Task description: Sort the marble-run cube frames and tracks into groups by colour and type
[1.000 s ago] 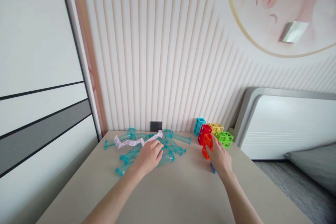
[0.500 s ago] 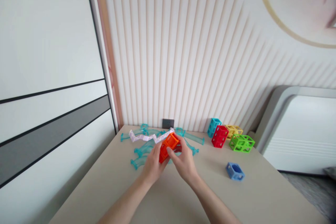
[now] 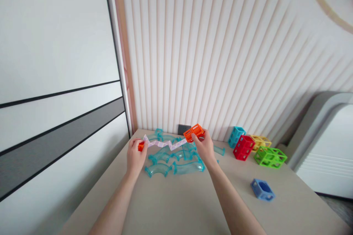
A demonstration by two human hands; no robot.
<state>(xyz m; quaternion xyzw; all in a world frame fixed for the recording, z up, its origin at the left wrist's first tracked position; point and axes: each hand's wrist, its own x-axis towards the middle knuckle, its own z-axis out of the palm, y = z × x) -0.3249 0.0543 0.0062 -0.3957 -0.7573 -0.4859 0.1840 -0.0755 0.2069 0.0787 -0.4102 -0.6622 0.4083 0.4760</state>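
Note:
My left hand (image 3: 135, 157) is closed round a small orange block (image 3: 141, 146), mostly hidden by the fingers, beside the left end of a pale pink zigzag strip (image 3: 162, 144). I cannot tell whether it touches the strip. A hollow orange frame block (image 3: 193, 132) with two square windows is pinched in my right hand (image 3: 205, 147), raised and tilted close to the strip's right end. Under and around the strip lie several clear teal tube pieces (image 3: 189, 167), some curved, some straight.
To the right stand hollow frame blocks: a teal one (image 3: 236, 137), a red one (image 3: 244, 147), a yellow one (image 3: 259, 141) and a green one (image 3: 270, 157). A blue block (image 3: 263, 190) lies nearer me. A black wall socket (image 3: 184, 129) and ribbed wall (image 3: 171, 44) back the table.
The orange pieces, held together between both hands before, are now apart, one in each hand. My left hand has gone left and my right hand up and right. The view has shifted slightly.

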